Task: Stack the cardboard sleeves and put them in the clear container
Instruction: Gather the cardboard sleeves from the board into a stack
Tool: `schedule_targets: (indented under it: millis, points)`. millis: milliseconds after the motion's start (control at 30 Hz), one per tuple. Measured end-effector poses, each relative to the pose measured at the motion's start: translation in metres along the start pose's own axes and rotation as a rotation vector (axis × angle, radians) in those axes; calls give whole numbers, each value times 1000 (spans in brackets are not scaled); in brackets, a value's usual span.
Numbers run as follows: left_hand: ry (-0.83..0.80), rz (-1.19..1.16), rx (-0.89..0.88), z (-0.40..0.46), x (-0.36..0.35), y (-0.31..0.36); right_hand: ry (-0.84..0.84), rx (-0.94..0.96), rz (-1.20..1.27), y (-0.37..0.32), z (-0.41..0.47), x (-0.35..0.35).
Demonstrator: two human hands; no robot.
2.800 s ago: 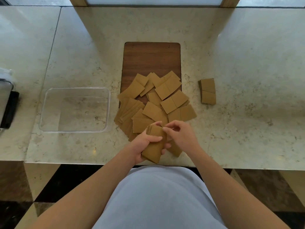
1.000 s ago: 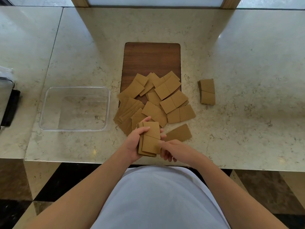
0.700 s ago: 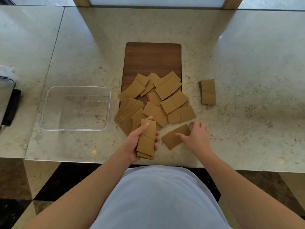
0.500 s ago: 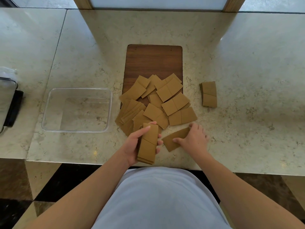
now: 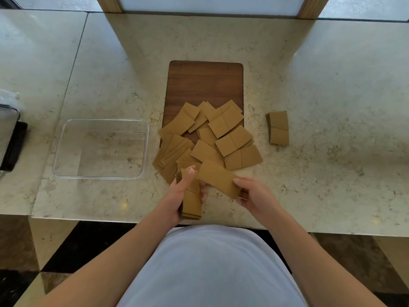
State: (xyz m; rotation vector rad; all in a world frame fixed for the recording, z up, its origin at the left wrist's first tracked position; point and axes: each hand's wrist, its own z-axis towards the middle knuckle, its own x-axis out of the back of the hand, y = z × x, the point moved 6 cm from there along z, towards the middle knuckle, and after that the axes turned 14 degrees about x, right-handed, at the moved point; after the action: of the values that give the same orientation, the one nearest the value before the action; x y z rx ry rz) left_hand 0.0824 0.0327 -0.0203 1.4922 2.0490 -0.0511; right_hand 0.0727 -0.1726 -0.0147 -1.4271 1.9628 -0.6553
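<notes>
My left hand grips a small stack of flat brown cardboard sleeves near the counter's front edge. My right hand holds a single sleeve lifted off the counter, its far end touching the top of the stack. A loose pile of several sleeves lies beyond my hands, partly on a dark wooden board. One more small bundle of sleeves lies apart on the right. The clear container stands empty to the left of the pile.
The marble counter ends just below my hands, with dark floor underneath. A black and metal object sits at the far left edge. A wood-framed panel runs along the back.
My right hand took a single sleeve off the counter and brought it up and left against the stack in my left hand. The stack stayed in place.
</notes>
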Motion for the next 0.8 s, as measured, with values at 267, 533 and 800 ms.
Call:
schedule_targets:
  millis: [267, 533, 800]
  points:
    - [64, 30, -27, 3, -4, 8, -388, 111, -607, -1, -15, -52]
    - [-14, -163, 79, 0, -6, 6, 13, 394, -1114, -73, 69, 4]
    - [51, -193, 74, 0, 0, 20, 184, 335, -1514, -108, 126, 1]
